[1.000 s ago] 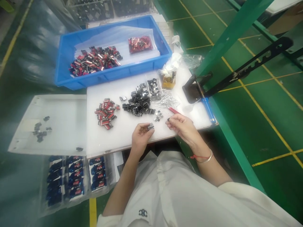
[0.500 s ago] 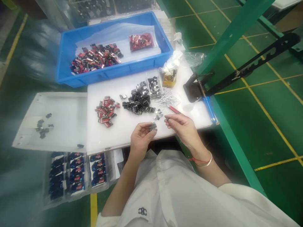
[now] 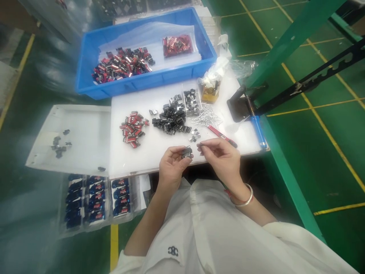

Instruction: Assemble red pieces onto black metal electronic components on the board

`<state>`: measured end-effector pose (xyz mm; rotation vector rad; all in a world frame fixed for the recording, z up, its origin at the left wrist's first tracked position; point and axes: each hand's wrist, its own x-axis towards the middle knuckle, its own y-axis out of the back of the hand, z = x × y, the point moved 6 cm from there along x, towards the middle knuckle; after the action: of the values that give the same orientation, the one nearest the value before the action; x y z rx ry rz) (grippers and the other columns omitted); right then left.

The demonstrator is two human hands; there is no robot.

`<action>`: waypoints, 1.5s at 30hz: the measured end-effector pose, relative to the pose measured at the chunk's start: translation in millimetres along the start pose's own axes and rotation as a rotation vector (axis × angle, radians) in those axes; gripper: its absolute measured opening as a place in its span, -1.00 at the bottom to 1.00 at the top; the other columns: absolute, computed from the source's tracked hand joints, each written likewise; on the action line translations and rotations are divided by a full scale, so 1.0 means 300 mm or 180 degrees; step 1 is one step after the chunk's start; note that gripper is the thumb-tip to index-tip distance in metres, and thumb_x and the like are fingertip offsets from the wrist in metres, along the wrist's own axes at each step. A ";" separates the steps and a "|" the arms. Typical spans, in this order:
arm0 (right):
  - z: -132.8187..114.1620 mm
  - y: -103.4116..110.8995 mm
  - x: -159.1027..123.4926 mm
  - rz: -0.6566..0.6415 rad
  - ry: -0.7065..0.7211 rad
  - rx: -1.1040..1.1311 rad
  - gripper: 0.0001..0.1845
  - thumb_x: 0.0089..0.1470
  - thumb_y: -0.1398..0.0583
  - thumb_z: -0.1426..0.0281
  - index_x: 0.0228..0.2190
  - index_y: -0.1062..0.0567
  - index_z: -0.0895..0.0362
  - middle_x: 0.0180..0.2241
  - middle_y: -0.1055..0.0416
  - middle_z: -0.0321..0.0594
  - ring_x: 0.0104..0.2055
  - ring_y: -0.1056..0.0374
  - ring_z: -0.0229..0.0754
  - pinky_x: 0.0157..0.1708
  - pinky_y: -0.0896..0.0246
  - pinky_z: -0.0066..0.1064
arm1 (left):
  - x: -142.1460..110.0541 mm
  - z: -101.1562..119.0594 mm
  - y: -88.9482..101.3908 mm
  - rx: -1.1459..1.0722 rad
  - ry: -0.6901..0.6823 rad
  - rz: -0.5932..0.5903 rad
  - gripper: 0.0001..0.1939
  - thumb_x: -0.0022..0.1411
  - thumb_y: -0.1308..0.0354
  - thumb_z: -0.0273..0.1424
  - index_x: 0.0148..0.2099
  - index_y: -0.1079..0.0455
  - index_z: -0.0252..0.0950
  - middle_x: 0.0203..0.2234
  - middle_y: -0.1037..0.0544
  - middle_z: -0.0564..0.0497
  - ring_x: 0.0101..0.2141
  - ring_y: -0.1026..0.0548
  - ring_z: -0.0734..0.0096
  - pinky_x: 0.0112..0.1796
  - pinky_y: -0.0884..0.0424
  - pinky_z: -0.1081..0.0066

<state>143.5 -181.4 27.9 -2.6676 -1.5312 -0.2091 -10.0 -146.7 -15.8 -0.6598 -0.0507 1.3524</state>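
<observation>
My left hand (image 3: 172, 163) is closed on a small black plastic part with silvery slots (image 3: 187, 152), held between thumb and fingers just above the table's front edge. To its right, my right hand (image 3: 221, 156) pinches a tiny dark piece (image 3: 199, 145), too small to name. The two pieces are close but apart. Beyond my hands lie a heap of black parts (image 3: 171, 118), several small silvery metal pieces (image 3: 194, 135) and a clear box of small dark and silvery bits (image 3: 191, 101). A red-handled tool (image 3: 221, 135) rests by my right hand.
A pile of red parts (image 3: 133, 129) lies on the white table (image 3: 151, 158). Thin metal pins (image 3: 208, 115) are spread near a yellow box (image 3: 210, 93). Behind stands a blue bin (image 3: 145, 84); left is a white tray (image 3: 85, 148). A green post (image 3: 288, 45) rises at right.
My right hand has come slightly nearer to the part in my left hand, uncovering more of the red-handled tool. The whole view has shifted a little. Both hands keep their hold.
</observation>
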 end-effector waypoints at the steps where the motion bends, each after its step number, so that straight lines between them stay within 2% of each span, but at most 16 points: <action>1: -0.004 -0.006 -0.006 -0.0003 0.0046 -0.0021 -0.89 -0.03 -0.29 0.50 -0.39 -0.60 0.08 -0.44 -0.60 -0.32 -0.45 -0.53 -0.29 -0.41 -0.52 -0.51 | -0.002 0.000 0.001 0.0052 -0.0081 -0.0023 -0.54 -0.21 -0.55 -0.28 -0.25 -0.50 -0.28 -0.38 -0.64 0.01 -0.36 -0.62 0.44 -0.26 -0.56 0.46; 3: -0.011 -0.016 -0.017 0.0010 0.0128 -0.0087 -0.89 0.01 -0.28 0.49 -0.38 -0.60 0.08 -0.41 -0.61 -0.30 -0.42 -0.55 -0.28 -0.37 -0.54 -0.49 | -0.007 0.002 0.002 0.0137 -0.0242 -0.0064 -0.57 -0.16 -0.53 -0.29 -0.22 -0.50 -0.27 -0.36 -0.64 0.00 -0.32 -0.63 0.40 -0.24 -0.56 0.45; 8: -0.021 -0.027 -0.034 0.0063 0.0324 -0.0207 -0.87 0.04 -0.29 0.49 -0.37 -0.63 0.04 -0.36 -0.63 -0.29 -0.34 -0.57 -0.24 -0.32 -0.54 -0.46 | -0.022 0.014 -0.007 0.0170 -0.0554 -0.0174 -0.64 -0.07 -0.50 -0.36 -0.19 -0.52 -0.24 -0.33 -0.65 0.02 -0.29 -0.64 0.45 -0.19 -0.56 0.48; 12: -0.024 -0.030 -0.035 -0.0033 0.0381 -0.0127 -0.83 0.03 -0.29 0.52 -0.35 -0.65 0.02 -0.36 -0.63 -0.31 -0.33 -0.56 -0.26 -0.31 -0.53 -0.49 | -0.028 0.023 -0.013 0.0274 -0.0716 -0.0170 -0.66 -0.03 -0.48 -0.38 -0.18 -0.52 -0.25 -0.30 -0.65 0.00 -0.25 -0.64 0.41 -0.17 -0.57 0.43; 17: -0.020 -0.034 -0.025 -0.0214 0.0339 -0.0064 -0.80 0.02 -0.29 0.53 -0.35 -0.66 0.01 -0.34 -0.63 -0.31 -0.30 -0.56 -0.25 -0.28 -0.53 -0.48 | -0.031 0.035 -0.022 0.0283 -0.0897 -0.0169 -0.70 -0.01 -0.47 -0.42 -0.19 -0.52 -0.24 -0.32 -0.65 0.03 -0.26 -0.63 0.46 -0.17 -0.57 0.46; 23: 0.004 -0.034 -0.020 -0.0375 0.0180 0.0076 -0.88 0.04 -0.31 0.44 -0.36 -0.66 0.00 -0.34 -0.63 -0.29 -0.24 -0.57 -0.19 -0.22 -0.54 -0.38 | -0.040 0.045 -0.035 0.0334 -0.0975 -0.0044 -0.68 -0.03 -0.48 -0.37 -0.21 -0.50 -0.26 -0.36 -0.63 0.02 -0.29 -0.62 0.43 -0.21 -0.57 0.42; 30: 0.034 -0.023 -0.025 -0.0199 -0.0154 0.0082 -0.92 0.00 -0.33 0.35 -0.39 -0.66 0.02 -0.33 -0.63 -0.27 -0.27 -0.57 -0.17 -0.22 -0.54 -0.34 | -0.045 0.044 -0.050 0.0362 -0.1019 0.0085 -0.63 -0.08 -0.51 -0.33 -0.23 -0.48 -0.28 -0.36 -0.61 0.02 -0.29 -0.62 0.43 -0.18 -0.58 0.41; 41: 0.047 -0.013 -0.019 -0.0075 -0.0052 0.0236 -0.90 -0.04 -0.32 0.42 -0.40 -0.65 0.00 -0.35 -0.63 -0.30 -0.30 -0.56 -0.20 -0.26 -0.53 -0.39 | -0.045 0.040 -0.069 0.0423 -0.1149 0.0067 -0.67 -0.04 -0.48 -0.36 -0.23 -0.49 -0.28 -0.34 -0.60 0.03 -0.30 -0.61 0.47 -0.20 -0.58 0.45; 45: 0.050 -0.016 -0.022 -0.0048 -0.0078 0.0134 -0.92 -0.02 -0.31 0.38 -0.41 -0.65 0.02 -0.34 -0.63 -0.26 -0.28 -0.56 -0.17 -0.24 -0.54 -0.34 | -0.046 0.039 -0.069 0.0486 -0.1191 0.0138 -0.67 -0.05 -0.48 -0.35 -0.23 -0.49 -0.28 -0.33 -0.60 0.03 -0.30 -0.61 0.47 -0.19 -0.59 0.45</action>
<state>137.5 -182.9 11.8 -2.6369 -1.5451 -0.1437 0.1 -156.0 7.9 -0.2755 -0.2324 1.4912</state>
